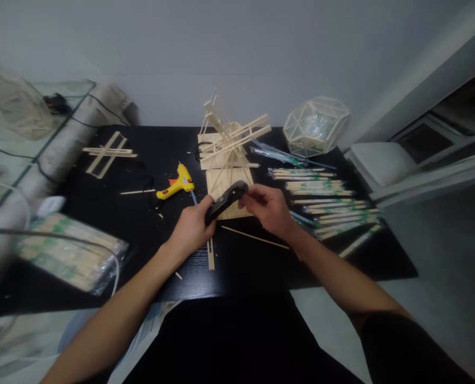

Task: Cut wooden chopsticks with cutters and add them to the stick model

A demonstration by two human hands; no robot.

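Between glue gun (180, 183), stick packs (319, 186): left hand (194, 224) gripping tool (225, 203); right hand (271, 208), hold unclear.

a plain grey wall (237, 48) rose behind a black table (261, 272), whose dark top showed faint wood grain near the front edge. at the left stood a glass-topped surface (71, 90), blurred, with a pale, rounded edge beside it. at the right, a white, soft-cornered block (375, 165) sat near a dark recess (465, 101) with a pale frame. the floor (453, 298) was grey; the light was dim and cool.
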